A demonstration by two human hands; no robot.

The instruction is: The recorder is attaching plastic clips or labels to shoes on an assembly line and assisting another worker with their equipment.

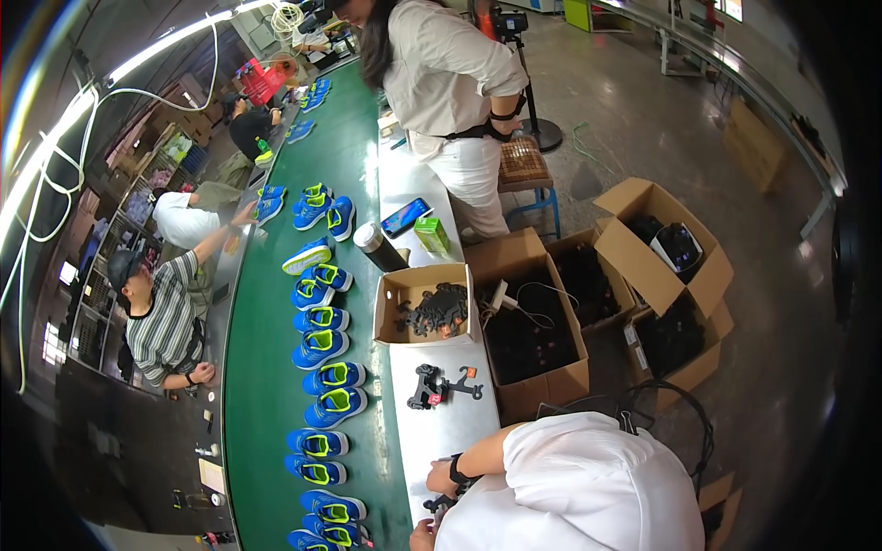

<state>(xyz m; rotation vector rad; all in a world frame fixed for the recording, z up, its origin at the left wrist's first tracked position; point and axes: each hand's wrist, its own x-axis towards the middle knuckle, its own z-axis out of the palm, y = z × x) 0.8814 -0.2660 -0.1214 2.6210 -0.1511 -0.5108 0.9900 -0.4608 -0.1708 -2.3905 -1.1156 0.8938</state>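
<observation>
At the lower edge, my right hand [443,477], with a black band at the wrist, is closed on a black plastic hanger [440,504] low over the metal table. My left hand [423,536] is partly hidden by my white shirt and the frame edge; its fingers are bent at the hanger's lower end. Further up lie loose black hangers [425,387] with orange-red tags. An open cardboard box [388,308] beyond them holds a heap of similar black pieces. Left of my hands, blue shoes with lime linings [317,444] stand in a row on the green conveyor belt [262,395].
A dark bottle [378,248], a phone [405,217] and a green carton [432,235] stand past the box. Open cardboard boxes [542,378] with dark contents fill the floor at right. A co-worker [450,83] stands ahead; others [165,321] sit across the belt.
</observation>
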